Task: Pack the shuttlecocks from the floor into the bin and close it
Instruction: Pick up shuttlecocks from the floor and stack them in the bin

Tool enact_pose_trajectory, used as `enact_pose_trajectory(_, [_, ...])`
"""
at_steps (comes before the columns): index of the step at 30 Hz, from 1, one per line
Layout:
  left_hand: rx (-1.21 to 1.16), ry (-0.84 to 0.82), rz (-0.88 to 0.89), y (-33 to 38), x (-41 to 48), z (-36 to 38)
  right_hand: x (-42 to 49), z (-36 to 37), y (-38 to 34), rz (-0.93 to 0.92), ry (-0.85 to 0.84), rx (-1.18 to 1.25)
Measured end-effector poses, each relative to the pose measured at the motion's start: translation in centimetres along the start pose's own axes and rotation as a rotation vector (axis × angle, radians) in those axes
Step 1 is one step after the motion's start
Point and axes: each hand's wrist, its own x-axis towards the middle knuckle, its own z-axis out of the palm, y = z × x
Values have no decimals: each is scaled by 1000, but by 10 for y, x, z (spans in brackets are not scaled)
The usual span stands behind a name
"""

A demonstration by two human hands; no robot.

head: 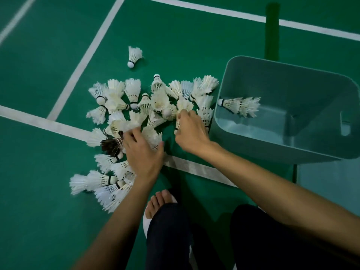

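Knees (pixel 169 221), left hand (pixel 143 152) fingers (pixel 129 136) clutching piled shuttlecocks (pixel 134 90), right hand (pixel 191 133) fingers pinching one shuttlecock (pixel 184 105) beside bin (pixel 272 149)

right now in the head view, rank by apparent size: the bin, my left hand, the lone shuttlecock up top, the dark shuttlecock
1. bin
2. left hand
3. lone shuttlecock and dark shuttlecock: alike; the dark one is partly hidden

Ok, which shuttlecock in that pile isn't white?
The dark brown-feathered shuttlecock, lying just left of the left hand. Every other one in view has white feathers.
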Motion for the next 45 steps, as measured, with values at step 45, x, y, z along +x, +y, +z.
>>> enact_pose_trajectory(45, [-1210,-302,-277,160,65,-103,-35,-164,-10,-177,570,387])
